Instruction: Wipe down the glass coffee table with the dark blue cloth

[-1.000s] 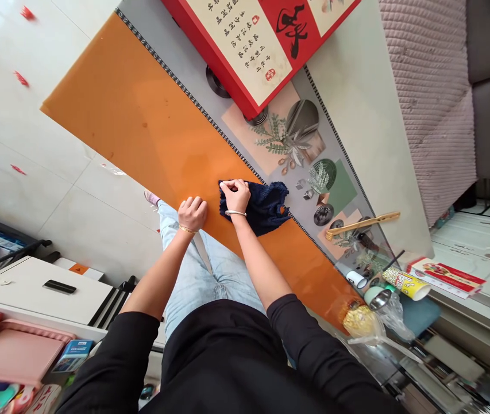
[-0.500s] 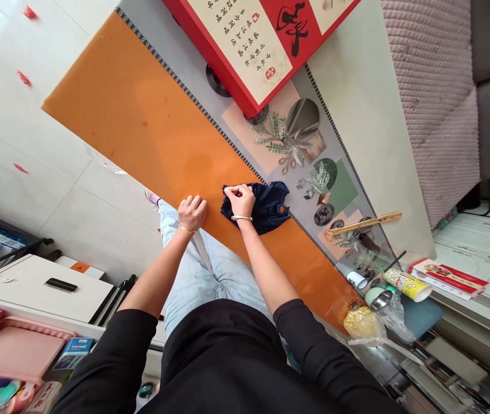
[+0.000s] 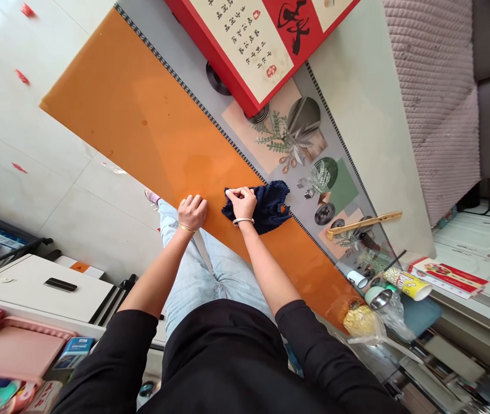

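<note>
A dark navy cloth [image 3: 273,207] with ragged edges lies crumpled across the orange tabletop and the grey patterned runner. My right hand [image 3: 243,202], a silver bangle at its wrist, is closed on the cloth's left part, thumb and fingers pinched together. Loosely fisted, my left hand [image 3: 192,212] rests near the front edge of the orange table [image 3: 150,115], to the left of the cloth. Its fingertips are tucked out of sight, and no object shows in it.
A large red box [image 3: 245,57] stands at the table's far side. To the right are a wooden back scratcher [image 3: 365,224], a white cup [image 3: 357,280], a yellow popcorn cup [image 3: 408,284] and a bag of yellow snacks [image 3: 359,321]. Behind on the left is a white cabinet [image 3: 33,287].
My right hand has shifted very slightly to the right, still pinching the cloth. My left hand stays in place.
</note>
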Demonstrator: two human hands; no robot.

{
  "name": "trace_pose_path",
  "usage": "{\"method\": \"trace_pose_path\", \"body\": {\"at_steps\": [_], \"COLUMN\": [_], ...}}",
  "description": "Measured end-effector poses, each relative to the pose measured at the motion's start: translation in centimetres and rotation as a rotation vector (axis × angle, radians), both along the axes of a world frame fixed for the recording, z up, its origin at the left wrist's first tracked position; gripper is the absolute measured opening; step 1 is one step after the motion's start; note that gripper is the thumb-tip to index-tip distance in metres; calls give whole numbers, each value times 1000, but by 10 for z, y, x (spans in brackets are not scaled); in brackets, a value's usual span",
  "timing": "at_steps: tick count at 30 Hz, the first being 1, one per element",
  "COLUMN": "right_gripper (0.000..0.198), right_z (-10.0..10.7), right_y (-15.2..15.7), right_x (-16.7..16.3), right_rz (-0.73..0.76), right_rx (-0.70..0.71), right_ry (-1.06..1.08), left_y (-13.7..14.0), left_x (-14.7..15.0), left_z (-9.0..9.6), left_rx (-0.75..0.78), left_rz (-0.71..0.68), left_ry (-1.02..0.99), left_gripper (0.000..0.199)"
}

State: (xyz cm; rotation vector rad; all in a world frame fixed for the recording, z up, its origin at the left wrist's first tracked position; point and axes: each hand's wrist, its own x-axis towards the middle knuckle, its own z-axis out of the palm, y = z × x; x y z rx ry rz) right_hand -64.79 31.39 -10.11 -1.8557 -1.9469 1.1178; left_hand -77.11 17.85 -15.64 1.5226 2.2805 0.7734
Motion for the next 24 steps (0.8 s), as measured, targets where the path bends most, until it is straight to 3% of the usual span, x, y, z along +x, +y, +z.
{"method": "trace_pose_path", "body": {"at_steps": [11, 17, 24], "right_gripper": [15, 16, 19], "right_z": [-5, -1, -20], "right_y": [7, -8, 28], "right_x": [-5, 6, -52], "right_rz": [23, 85, 204], "right_rx": [33, -10, 107], "right_ry": [-38, 11, 82], "left_y": [1, 1, 0], "left_x": [0, 0, 0], "left_z": [2, 1, 1], "left_rx": [9, -6, -37], "left_rz": [-33, -7, -40], "left_ry": [81, -9, 36], "left_gripper": [38, 37, 34]}}
